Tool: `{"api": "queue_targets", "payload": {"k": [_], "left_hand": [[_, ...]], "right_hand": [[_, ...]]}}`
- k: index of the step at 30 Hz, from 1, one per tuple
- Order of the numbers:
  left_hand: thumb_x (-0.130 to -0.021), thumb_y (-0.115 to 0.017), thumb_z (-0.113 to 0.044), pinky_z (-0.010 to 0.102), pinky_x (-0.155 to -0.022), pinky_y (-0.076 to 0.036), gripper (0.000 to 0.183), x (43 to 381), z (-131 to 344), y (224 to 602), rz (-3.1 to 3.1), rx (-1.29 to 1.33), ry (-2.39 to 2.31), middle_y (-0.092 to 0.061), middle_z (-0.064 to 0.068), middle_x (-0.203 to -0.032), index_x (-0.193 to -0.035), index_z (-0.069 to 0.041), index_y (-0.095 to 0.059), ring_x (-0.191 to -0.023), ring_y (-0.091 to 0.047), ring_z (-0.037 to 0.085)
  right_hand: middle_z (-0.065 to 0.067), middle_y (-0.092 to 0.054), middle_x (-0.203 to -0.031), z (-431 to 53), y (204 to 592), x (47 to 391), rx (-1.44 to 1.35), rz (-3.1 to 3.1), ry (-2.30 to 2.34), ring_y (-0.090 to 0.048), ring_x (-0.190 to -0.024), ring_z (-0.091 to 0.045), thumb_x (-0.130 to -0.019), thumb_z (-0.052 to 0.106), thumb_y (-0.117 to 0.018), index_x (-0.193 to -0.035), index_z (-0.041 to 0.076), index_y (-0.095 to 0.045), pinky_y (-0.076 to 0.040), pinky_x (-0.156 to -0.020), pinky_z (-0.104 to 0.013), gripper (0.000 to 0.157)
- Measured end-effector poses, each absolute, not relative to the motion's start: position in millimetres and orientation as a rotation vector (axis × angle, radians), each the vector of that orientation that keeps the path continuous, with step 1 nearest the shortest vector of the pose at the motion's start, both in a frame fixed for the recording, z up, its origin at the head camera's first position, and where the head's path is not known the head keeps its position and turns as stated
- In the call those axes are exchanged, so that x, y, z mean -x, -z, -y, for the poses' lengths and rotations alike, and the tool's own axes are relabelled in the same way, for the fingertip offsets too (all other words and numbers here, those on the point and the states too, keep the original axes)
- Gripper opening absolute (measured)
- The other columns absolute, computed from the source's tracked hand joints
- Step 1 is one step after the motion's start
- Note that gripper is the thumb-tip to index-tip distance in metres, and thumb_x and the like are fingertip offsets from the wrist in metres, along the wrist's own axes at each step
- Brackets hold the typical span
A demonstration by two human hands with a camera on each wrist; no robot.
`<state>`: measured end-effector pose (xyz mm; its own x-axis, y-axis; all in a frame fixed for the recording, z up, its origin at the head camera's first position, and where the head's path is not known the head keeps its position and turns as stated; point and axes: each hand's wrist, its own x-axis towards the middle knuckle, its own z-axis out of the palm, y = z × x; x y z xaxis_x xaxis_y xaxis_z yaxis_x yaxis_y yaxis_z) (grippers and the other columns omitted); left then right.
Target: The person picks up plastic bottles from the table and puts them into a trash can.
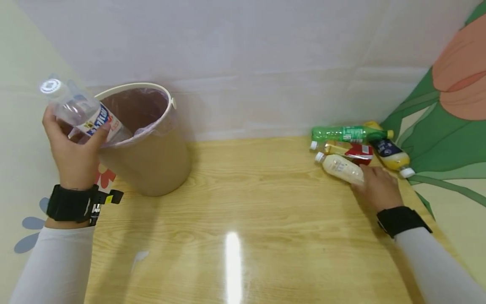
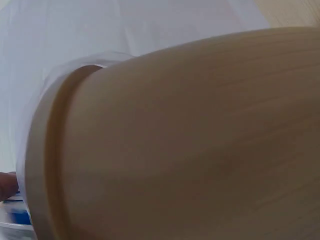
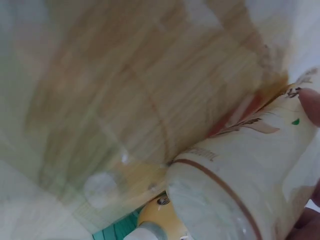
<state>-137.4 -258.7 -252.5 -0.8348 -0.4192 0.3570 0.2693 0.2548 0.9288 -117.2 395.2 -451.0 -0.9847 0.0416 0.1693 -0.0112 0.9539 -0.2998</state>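
At the left in the head view, my left hand (image 1: pixel 72 154) grips a clear plastic bottle (image 1: pixel 77 112) with a white cap and a blue-and-red label. The bottle tilts across the near-left rim of a beige trash bin (image 1: pixel 159 164), its base over the opening. In the left wrist view the bin wall (image 2: pixel 175 135) hides most of that hand; one fingertip (image 2: pixel 7 186) shows. Far right, my right hand (image 1: pixel 379 188) holds the base end of a cream-coloured bottle (image 1: pixel 341 167) lying on the table. Its fingers (image 3: pixel 311 105) wrap that bottle in the right wrist view.
Behind the cream bottle lie a red-labelled bottle (image 1: pixel 355 153), a green bottle (image 1: pixel 330 134) and a yellow bottle with a dark label (image 1: pixel 391 154). A clear liner (image 1: pixel 146 130) covers the bin's rim. A white-covered wall (image 1: pixel 247 84) stands behind the wooden table (image 1: pixel 247 190).
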Motion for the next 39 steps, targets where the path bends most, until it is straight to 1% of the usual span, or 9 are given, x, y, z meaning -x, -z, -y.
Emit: {"api": "queue_targets", "payload": {"k": [3,6,11,15,19,23,27,33,39], "left_hand": [[-0.082,-0.075,-0.017,0.027,-0.111,-0.04,0.08,133,250,251,2.018,-0.137,1.493,-0.046,-0.006,-0.129,-0.145,-0.032,-0.029,-0.123,-0.047,0.013],[-0.08,-0.076,-0.016,0.024,-0.099,-0.042,0.076,129,234,255,1.968,-0.033,1.435,-0.05,-0.006,-0.126,-0.143,-0.023,-0.035,-0.12,-0.048,0.011],[-0.077,-0.075,0.003,0.024,-0.095,-0.045,0.064,123,196,284,1.915,0.268,1.501,-0.054,-0.001,-0.123,-0.134,-0.006,-0.046,-0.117,-0.052,0.017],[-0.075,-0.075,0.009,0.024,-0.098,-0.048,0.063,111,158,322,1.988,0.496,1.511,-0.052,0.005,-0.127,-0.131,0.002,-0.049,-0.117,-0.05,0.019],[-0.077,-0.077,0.002,0.027,-0.099,-0.049,0.065,98,119,356,2.13,0.64,1.631,-0.05,0.009,-0.132,-0.135,-0.003,-0.048,-0.121,-0.048,0.017],[-0.081,-0.077,-0.009,0.037,-0.101,-0.05,0.069,87,81,384,2.293,0.732,1.869,-0.051,0.006,-0.135,-0.14,-0.014,-0.043,-0.125,-0.05,0.023],[-0.082,-0.076,-0.012,0.044,-0.104,-0.047,0.074,77,51,402,2.271,0.791,2.17,-0.051,0.002,-0.137,-0.144,-0.021,-0.035,-0.126,-0.051,0.024],[-0.085,-0.07,-0.003,0.044,-0.106,-0.044,0.065,71,33,408,2.078,0.824,2.412,-0.055,0.006,-0.133,-0.14,-0.018,-0.037,-0.124,-0.056,0.023],[-0.086,-0.069,-0.004,0.044,-0.106,-0.045,0.063,69,31,408,2.075,0.797,2.434,-0.055,0.009,-0.132,-0.139,-0.015,-0.038,-0.123,-0.056,0.024]], "right_hand": [[-0.039,-0.043,-0.128,-389,446,113,-0.01,2.907,-0.517,-0.04,-0.112,-0.056,-0.087,0.022,-0.07,-0.144,-0.003,-0.034,-0.029,-0.09,-0.068,0.072],[-0.038,-0.044,-0.128,-375,435,108,-0.059,2.851,-0.601,-0.042,-0.113,-0.054,-0.087,0.022,-0.071,-0.146,0.001,-0.033,-0.031,-0.09,-0.067,0.073],[-0.031,-0.048,-0.128,-332,415,98,-0.158,2.766,-0.752,-0.046,-0.112,-0.046,-0.087,0.019,-0.072,-0.146,0.003,-0.035,-0.038,-0.087,-0.062,0.072],[-0.025,-0.049,-0.128,-289,404,86,-0.264,2.719,-0.844,-0.048,-0.111,-0.037,-0.088,0.018,-0.072,-0.146,0.003,-0.036,-0.043,-0.084,-0.054,0.07],[-0.017,-0.05,-0.129,-249,400,75,-0.387,2.666,-0.92,-0.051,-0.109,-0.027,-0.086,0.018,-0.073,-0.146,0.008,-0.037,-0.047,-0.082,-0.046,0.071],[-0.011,-0.051,-0.131,-214,399,63,-0.491,2.628,-1.009,-0.052,-0.111,-0.021,-0.084,0.019,-0.075,-0.146,0.013,-0.038,-0.051,-0.084,-0.043,0.073],[-0.007,-0.051,-0.134,-188,401,53,-0.612,2.602,-1.072,-0.053,-0.116,-0.019,-0.083,0.02,-0.077,-0.147,0.015,-0.038,-0.053,-0.088,-0.041,0.075],[-0.004,-0.049,-0.136,-169,403,46,-0.688,2.596,-1.131,-0.052,-0.12,-0.016,-0.085,0.025,-0.074,-0.148,0.019,-0.035,-0.053,-0.093,-0.039,0.075],[-0.003,-0.049,-0.136,-169,406,44,-0.691,2.577,-1.143,-0.053,-0.119,-0.016,-0.084,0.02,-0.075,-0.148,0.02,-0.035,-0.054,-0.091,-0.038,0.075]]}}
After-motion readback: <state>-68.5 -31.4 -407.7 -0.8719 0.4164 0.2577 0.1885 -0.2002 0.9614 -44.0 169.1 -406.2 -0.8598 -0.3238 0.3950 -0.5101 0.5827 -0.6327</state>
